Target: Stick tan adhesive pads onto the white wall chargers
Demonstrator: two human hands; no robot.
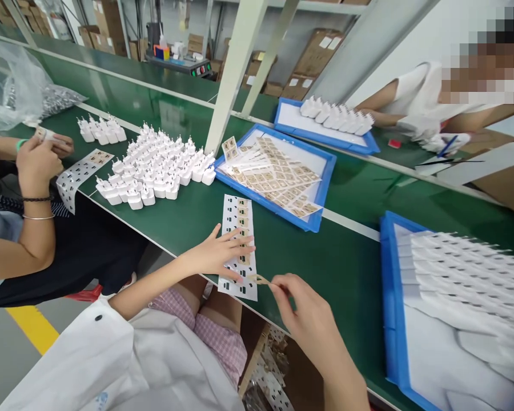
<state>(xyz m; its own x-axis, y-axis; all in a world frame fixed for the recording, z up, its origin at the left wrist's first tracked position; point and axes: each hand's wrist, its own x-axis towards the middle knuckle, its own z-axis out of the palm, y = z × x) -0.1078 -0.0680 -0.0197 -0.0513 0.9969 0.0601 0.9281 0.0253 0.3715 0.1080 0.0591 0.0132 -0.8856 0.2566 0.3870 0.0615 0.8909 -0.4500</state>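
A white label sheet (249, 291) with dark cut-outs and a column of tan stickers lies near the table edge. My left hand (218, 254) rests spread on it, fingers across the tan column. Just right of the sheet, my right hand (306, 311) pinches a thin tan sticker piece (260, 279) between thumb and index finger. The piece reaches to the sheet's right edge; whether it is still attached I cannot tell. Behind the sheet, a blue tray (278, 215) holds a pile of similar tan sticker sheets (278, 165).
White plug adapters (154, 162) stand packed to the left. A co-worker's hands (40, 154) hold a small item at far left, beside another label sheet (83, 171). At right, a blue tray (392, 319) holds rows of white pieces. Another person works across the table.
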